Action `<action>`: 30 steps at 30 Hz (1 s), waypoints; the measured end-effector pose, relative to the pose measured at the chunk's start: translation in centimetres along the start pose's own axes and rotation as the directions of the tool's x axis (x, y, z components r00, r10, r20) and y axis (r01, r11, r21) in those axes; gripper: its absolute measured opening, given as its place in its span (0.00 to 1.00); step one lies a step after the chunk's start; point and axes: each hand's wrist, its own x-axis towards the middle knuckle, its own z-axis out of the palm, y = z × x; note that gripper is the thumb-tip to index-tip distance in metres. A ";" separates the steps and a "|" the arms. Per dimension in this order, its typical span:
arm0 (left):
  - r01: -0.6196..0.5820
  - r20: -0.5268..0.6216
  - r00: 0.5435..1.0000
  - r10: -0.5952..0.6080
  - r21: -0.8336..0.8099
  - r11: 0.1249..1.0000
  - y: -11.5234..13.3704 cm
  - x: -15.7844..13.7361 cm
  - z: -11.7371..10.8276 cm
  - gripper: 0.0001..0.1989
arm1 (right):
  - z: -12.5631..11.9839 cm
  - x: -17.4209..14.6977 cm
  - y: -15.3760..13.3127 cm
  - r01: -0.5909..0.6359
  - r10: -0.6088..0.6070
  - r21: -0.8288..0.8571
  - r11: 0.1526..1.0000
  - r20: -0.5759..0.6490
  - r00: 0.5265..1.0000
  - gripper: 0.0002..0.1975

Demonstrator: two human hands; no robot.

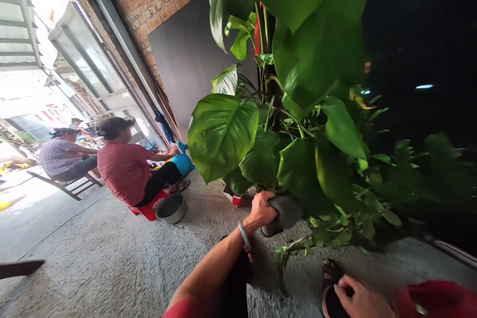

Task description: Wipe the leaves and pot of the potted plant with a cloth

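Observation:
My left hand (264, 208) reaches in under the leaves of a large potted plant (227, 134), a bracelet on its wrist. Its fingers are closed on a dark grey rounded thing (286, 211), whose kind I cannot make out. Broad glossy leaves hang just above this hand, and the plant's base is mostly hidden behind them. Low at the right, my right hand (363, 294) is beside my sandalled foot (330, 278), its fingers curled in. Whatever those fingers may hold is hidden.
A person in a red top (121, 166) sits on a red stool (147, 209) at the left, near a grey metal basin (172, 208). Another person (63, 154) sits on a wooden chair behind. Low leafy stems (335, 231) spread across the concrete floor (112, 268).

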 end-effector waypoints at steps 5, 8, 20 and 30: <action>-0.023 -0.279 0.959 0.040 0.062 0.998 4.2 4.4 1.0 0.24 | -0.5 0.2 -1.2 -0.004 0.004 0.019 1.000 -0.008 1.000 0.13; 0.054 -0.086 0.995 -0.041 0.162 0.985 3.7 3.6 4.3 0.27 | -0.9 0.0 -2.2 -0.012 0.012 0.048 0.999 -0.005 1.000 0.14; -0.504 -0.108 0.863 0.493 -0.248 0.827 16.5 -2.2 -7.1 0.18 | -0.2 -1.5 -1.6 -0.042 0.034 -0.146 0.988 -0.052 0.998 0.14; -0.219 0.385 0.908 0.165 0.101 0.971 12.5 -2.5 -3.4 0.20 | 0.7 -4.0 -2.0 -0.080 0.069 -0.348 0.934 -0.045 0.997 0.20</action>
